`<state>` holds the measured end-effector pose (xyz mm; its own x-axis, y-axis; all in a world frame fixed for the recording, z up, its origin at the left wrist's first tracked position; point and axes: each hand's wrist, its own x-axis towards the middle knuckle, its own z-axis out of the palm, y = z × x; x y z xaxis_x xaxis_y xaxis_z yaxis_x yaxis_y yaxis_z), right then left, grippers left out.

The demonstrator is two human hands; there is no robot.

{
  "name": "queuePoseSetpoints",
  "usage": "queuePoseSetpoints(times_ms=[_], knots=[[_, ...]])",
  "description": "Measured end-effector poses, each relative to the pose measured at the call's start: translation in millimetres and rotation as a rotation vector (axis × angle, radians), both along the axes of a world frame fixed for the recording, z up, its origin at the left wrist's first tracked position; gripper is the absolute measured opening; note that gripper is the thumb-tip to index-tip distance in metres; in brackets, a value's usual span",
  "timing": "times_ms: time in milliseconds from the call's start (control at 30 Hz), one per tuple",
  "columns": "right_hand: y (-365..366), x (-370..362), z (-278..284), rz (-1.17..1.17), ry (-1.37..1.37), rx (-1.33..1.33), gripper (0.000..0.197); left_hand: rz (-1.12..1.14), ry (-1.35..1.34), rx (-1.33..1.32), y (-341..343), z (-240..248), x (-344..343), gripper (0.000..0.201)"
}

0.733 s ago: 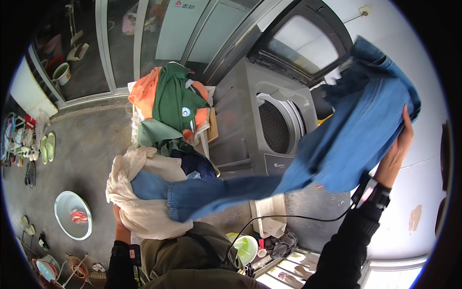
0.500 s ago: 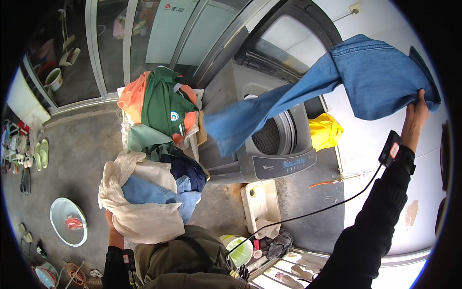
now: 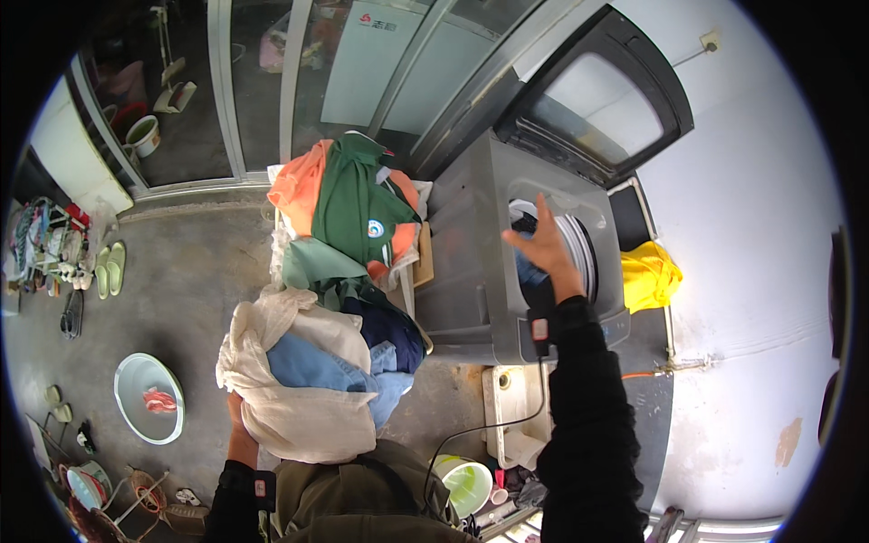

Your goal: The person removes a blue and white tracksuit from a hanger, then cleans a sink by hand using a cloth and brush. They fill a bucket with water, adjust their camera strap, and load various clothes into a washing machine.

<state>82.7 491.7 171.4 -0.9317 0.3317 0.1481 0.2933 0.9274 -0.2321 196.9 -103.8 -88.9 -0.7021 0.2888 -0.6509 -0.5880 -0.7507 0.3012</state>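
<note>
My right hand (image 3: 546, 244) is open with its fingers apart, over the round opening of a grey top-loading washing machine (image 3: 457, 262). Inside the drum lie blue jeans (image 3: 529, 270), partly covered by the hand. The machine's lid (image 3: 602, 100) stands raised. At my waist, my left hand (image 3: 241, 434) grips a cream cloth bag (image 3: 299, 425) from its left side; its fingertips are hidden by the fabric. Light blue denim (image 3: 312, 364) and a dark navy garment (image 3: 389, 326) show in and beside the bag.
A pile with a green garment (image 3: 348, 195) and an orange one (image 3: 299, 185) sits left of the machine. Yellow cloth (image 3: 650, 276) hangs at its right. On the floor are a pale basin (image 3: 136, 425), a white bucket (image 3: 466, 484) and a white squat toilet pan (image 3: 502, 425).
My right hand has let go of the blue jeans, which went from mid-air into the drum. It moved left to above the opening. The left hand stays at the cream bag.
</note>
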Motion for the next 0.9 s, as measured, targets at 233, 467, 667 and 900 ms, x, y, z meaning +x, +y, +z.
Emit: queuePoseSetpoints(times_ms=[233, 467, 667, 900], knots=[[-5, -20, -42, -0.097, 0.118, 0.064, 0.019, 0.013, -0.043, 0.011, 5, 15, -1, 0.042], [-60, 27, -54, 0.031, 0.469, -0.357, 0.015, 0.016, -0.067, -0.020, -1, 6, 4, 0.042], [-201, 89, -215, -0.130, -0.588, -0.513, 0.101, -0.103, -0.075, -0.283, -10, 16, 3, 0.036], [-195, 94, -268, -0.218, -0.747, -0.472, 0.123, -0.217, -0.002, -0.303, 17, 29, 4, 0.040]])
